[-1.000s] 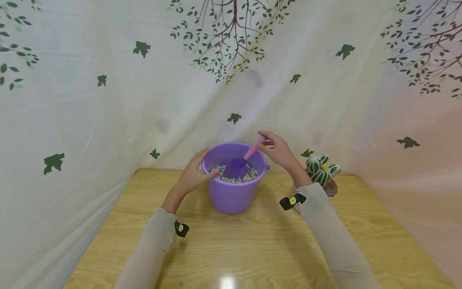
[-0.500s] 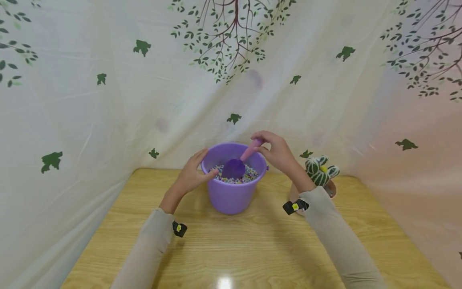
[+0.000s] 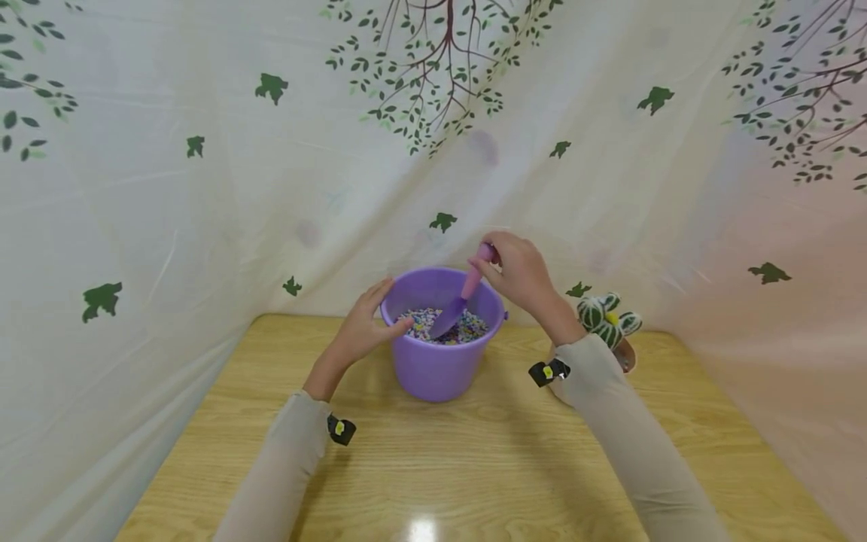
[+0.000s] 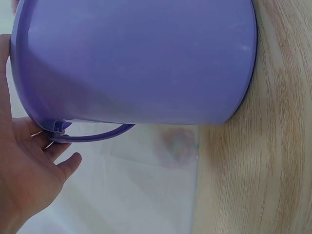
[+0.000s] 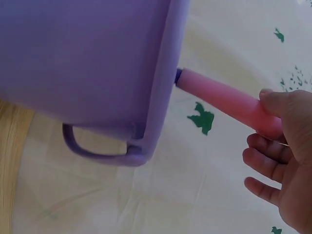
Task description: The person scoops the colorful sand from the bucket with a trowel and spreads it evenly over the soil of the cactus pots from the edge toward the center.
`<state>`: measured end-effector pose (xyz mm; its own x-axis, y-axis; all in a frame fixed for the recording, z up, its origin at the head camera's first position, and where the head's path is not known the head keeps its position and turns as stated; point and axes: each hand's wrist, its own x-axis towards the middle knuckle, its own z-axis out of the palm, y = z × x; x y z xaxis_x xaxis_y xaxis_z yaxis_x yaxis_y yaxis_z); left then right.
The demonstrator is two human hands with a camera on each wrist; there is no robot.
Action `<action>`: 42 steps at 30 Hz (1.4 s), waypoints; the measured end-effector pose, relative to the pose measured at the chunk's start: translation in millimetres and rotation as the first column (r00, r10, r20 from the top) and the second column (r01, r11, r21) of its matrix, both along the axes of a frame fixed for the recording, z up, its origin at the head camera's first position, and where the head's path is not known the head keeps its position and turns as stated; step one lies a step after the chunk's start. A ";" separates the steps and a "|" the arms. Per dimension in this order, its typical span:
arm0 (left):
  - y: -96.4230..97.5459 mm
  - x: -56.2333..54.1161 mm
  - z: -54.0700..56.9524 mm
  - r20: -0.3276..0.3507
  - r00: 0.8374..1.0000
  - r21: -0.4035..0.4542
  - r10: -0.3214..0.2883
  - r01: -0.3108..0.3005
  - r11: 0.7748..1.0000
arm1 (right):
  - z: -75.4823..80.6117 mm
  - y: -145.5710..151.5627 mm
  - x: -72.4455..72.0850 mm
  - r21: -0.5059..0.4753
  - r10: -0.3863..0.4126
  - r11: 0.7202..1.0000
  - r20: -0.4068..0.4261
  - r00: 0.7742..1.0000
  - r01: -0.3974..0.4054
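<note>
A purple bucket (image 3: 436, 373) stands on the table, partly filled with small multicoloured beads (image 3: 420, 320). My left hand (image 3: 359, 331) holds the bucket's left rim, its thumb across the front of the rim. In the left wrist view, several fingers (image 4: 48, 146) bend beneath the rim by the bucket's handle (image 4: 105, 134). With my right hand (image 3: 524, 275) I grip a toy shovel by the end of its pink handle (image 5: 219, 100). The shovel's purple blade (image 3: 448, 318) tilts down inside the bucket, its lower tip among the beads.
Behind my right wrist, a knitted cactus (image 3: 603, 320) in a pot stands on the wooden table (image 3: 433, 467). A pale cloth (image 3: 203, 226) with printed leaves and branches hangs at the back and sides.
The shovel has turned from showing its blade broadside to nearly edge-on, and its handle stands steeper. My right hand has risen slightly. My left hand stays on the bucket.
</note>
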<state>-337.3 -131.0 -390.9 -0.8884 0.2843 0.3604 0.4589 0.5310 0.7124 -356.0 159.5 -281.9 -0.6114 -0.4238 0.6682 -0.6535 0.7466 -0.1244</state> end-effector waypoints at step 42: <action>2.1 -1.2 -3.1 -0.011 1.000 0.042 0.008 -0.007 0.999 | -3.1 24.6 -11.3 0.205 -0.097 0.978 0.249 0.964 0.045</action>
<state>-338.5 -128.9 -394.0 -0.8863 0.2622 0.3817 0.4631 0.5041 0.7290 -367.3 184.1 -285.0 -0.7842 -0.4795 0.3938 -0.5631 0.8165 -0.1272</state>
